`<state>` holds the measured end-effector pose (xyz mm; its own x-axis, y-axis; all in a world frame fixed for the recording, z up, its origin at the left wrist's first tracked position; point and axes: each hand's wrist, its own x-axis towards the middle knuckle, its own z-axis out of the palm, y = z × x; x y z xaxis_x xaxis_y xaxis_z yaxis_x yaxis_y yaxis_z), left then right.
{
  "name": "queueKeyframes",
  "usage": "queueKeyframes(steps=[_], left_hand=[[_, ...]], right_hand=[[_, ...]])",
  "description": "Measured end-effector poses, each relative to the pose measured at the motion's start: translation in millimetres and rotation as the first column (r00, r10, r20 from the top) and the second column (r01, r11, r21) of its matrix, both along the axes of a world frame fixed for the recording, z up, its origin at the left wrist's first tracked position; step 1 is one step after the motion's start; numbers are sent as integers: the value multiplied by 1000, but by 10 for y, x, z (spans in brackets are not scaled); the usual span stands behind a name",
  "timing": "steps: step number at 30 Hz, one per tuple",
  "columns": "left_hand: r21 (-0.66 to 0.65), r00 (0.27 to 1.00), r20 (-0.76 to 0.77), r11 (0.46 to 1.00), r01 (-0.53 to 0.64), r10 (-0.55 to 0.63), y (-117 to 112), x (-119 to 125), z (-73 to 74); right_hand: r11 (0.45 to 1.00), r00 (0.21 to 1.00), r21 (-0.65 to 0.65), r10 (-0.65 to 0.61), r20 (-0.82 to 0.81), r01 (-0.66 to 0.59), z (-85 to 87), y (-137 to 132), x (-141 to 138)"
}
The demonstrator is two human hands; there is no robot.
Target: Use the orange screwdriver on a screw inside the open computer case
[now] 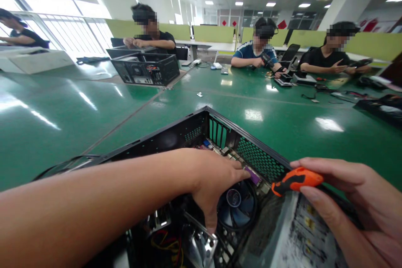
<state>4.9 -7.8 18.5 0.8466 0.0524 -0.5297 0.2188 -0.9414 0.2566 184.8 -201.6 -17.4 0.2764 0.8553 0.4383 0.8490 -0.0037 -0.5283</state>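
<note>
An open black computer case (176, 134) lies on the green table (282, 117) in front of me. My left hand (216, 180) reaches down into it, fingers spread apart, over the round CPU fan (238, 209) and the motherboard. My right hand (351, 201) is closed on an orange and black screwdriver (295, 180), which it holds above the case's right side, over the grey power supply (301, 234). The screwdriver's tip is hidden.
Another black computer case (147, 69) stands on the table at the back left. Three people sit along the far side with tools and parts before them; a fourth sits at the far left by a white box (34, 60). Cables (59, 165) lie left of my case.
</note>
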Motion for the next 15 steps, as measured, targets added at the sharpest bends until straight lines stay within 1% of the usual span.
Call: queueKeyframes(steps=[2,5,12,15], left_hand=[[1,1000,-13,1000,-10,10,9,11,-14],[-12,999,-26,1000,-27,26,18,25,-33],[-14,998,-49,1000,-28,27,7,45,-12],[-15,998,-60,1000,-23,22,8,47,-15]], right_hand=[[1000,998,-26,-3,56,4,-4,4,5],[1000,996,-12,-1,87,2,-9,0,7],[999,1000,-42,-5,16,6,-56,-40,8],[1000,1000,-30,-6,-15,6,-60,-22,9]])
